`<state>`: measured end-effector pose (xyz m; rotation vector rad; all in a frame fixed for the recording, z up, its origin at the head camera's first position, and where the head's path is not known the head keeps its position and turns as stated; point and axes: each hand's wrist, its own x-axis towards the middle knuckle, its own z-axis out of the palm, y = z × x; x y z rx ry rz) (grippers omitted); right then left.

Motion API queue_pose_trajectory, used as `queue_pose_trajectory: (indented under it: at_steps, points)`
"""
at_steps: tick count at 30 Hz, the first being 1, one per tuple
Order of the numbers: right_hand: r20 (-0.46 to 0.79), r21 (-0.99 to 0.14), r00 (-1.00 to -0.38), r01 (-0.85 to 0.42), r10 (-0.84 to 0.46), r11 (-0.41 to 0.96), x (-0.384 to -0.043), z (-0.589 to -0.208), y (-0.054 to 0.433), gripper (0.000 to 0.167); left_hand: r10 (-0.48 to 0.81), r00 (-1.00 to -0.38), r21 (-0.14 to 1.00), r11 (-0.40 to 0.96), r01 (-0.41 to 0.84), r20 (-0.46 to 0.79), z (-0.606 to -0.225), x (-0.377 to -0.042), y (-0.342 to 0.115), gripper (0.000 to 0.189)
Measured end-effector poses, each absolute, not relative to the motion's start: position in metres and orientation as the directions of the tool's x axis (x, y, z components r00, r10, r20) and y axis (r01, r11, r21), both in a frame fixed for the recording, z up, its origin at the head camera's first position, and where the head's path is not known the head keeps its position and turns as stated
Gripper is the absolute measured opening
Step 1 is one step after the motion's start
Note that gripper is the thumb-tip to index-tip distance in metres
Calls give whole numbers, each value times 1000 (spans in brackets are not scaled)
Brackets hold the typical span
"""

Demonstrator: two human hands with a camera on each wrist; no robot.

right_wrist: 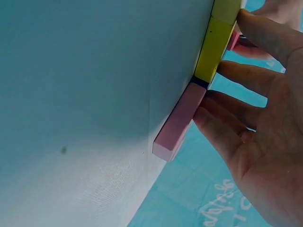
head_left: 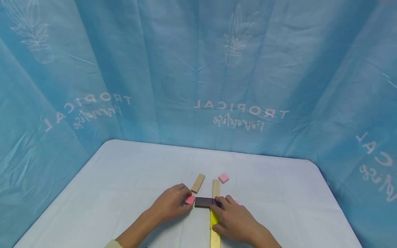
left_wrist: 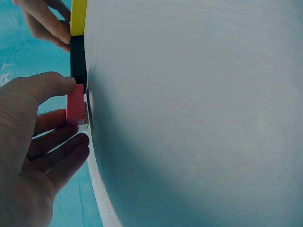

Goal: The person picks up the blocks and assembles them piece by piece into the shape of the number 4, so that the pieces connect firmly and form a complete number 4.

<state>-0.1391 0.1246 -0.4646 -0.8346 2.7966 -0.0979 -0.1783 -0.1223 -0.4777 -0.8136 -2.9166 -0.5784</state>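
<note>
My left hand [head_left: 170,203] pinches a small red block [head_left: 190,199] between thumb and fingers, at the left end of a black block [head_left: 203,202]. In the left wrist view the red block [left_wrist: 75,105] sits upright in the fingers, close by the black block [left_wrist: 78,59]. My right hand [head_left: 234,220] lies over the column of blocks, its extended fingertips touching the black block's right part and the side of the yellow block [head_left: 214,219]. In the right wrist view a pink block [right_wrist: 180,120] lies beside the fingertips of that hand [right_wrist: 265,104].
A plain wooden block [head_left: 216,187] extends the column beyond the black one, and another [head_left: 215,239] continues it toward me. Farther off lie a loose wooden block [head_left: 197,183] and a pink block [head_left: 223,178]. Blue curtains [head_left: 186,69] enclose the white table [head_left: 130,172].
</note>
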Motion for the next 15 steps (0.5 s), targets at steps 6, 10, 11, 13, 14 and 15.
queue_pose_trajectory:
  at_steps: [6, 10, 11, 13, 14, 15]
  points:
    - [-199, -134, -816, -525, -542, 840, -139, -463, 125, 60, 518, -841, 305, 785, 539, 156, -479, -181, -122, 33]
    - [-197, -140, -816, -525, -543, 840, -139, -462, 124, 60, 514, -845, 303, 790, 533, 144, -479, -180, -123, 32]
    - [-198, -141, -815, -526, -544, 839, -139, -462, 124, 60, 514, -845, 303, 790, 532, 144, -479, -180, -123, 32]
    - [-198, -142, -814, -527, -546, 838, -139, -462, 124, 60, 513, -847, 304, 792, 529, 139, -478, -180, -123, 33]
    - [-200, -144, -814, -527, -546, 838, -139, -462, 124, 60, 512, -848, 304, 793, 528, 136, -479, -180, -123, 34]
    - [-202, -146, -813, -526, -546, 838, -139, -462, 124, 60, 513, -848, 304, 794, 527, 133, -478, -180, -123, 35]
